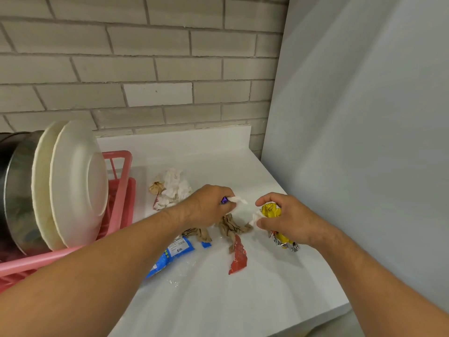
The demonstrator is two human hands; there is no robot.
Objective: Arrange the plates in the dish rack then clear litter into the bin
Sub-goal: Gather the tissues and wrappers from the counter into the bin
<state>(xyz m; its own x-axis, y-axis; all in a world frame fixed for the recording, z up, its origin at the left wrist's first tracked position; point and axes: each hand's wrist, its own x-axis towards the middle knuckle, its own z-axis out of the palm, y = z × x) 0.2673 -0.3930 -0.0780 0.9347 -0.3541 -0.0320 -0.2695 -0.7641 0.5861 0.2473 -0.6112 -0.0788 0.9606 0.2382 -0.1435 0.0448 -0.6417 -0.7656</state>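
Grip: L hand (206, 205) pinches tissue (239, 200) w/ purple wrapper (224, 200), R hand (291, 221) clutches yellow wrapper (270, 210), above counter (218, 300).

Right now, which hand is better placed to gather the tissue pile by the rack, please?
Left: the left hand sits beside the tissue pile, while the right hand is farther off. Both hold litter.

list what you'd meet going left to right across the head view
white plates in the pink dish rack → crumpled white tissue → red wrapper → yellow wrapper gripped in the right hand
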